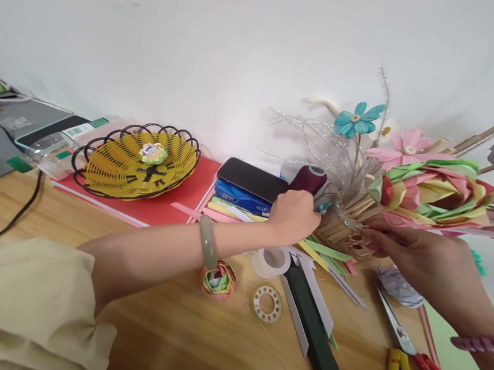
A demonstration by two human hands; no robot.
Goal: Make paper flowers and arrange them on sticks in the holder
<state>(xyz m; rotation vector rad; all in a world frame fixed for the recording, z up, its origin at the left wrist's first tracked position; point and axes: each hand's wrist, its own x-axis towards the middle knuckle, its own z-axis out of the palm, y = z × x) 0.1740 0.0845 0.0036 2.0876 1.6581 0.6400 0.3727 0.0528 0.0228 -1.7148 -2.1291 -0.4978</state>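
Head view. The left hand (292, 216) is closed into a loose fist against the near left side of the wooden holder (343, 230), a small container built from clothespins. Its fingers are curled tight around something small at the holder's rim; what they grip cannot be told. The right hand (418, 256) lies against the holder's opposite side, fingers narrow and extended, tips touching the pins near the base. The holder stands between the two sets of fingers and leans to the right.

From the holder, paper flowers (434, 189) on long stems reach out above the right fingers. Silver wire sprigs (315, 134) and a blue flower (358, 120) rise above the left fingers.

Just behind the left fingers stand a dark red thread spool (308, 179) and a phone (252, 179) on a stack of paper strips. Below the left fingers, on the tabletop (185, 338), lie a tape roll (271, 261), a spent tape core (267, 303), a small folded paper ball (218, 280) and a dark cutter (317, 334). Scissors (416, 362) lie below the right fingers. A yellow basket (138, 161) sits well to the left.

Risk assessment: the flower load is one-sided and top-heavy. If either hand lets go, the holder may tip rightward. Pressure from the fingers may dislodge a pin or crush petals. The left forearm passes close over the tape roll and may sweep it.
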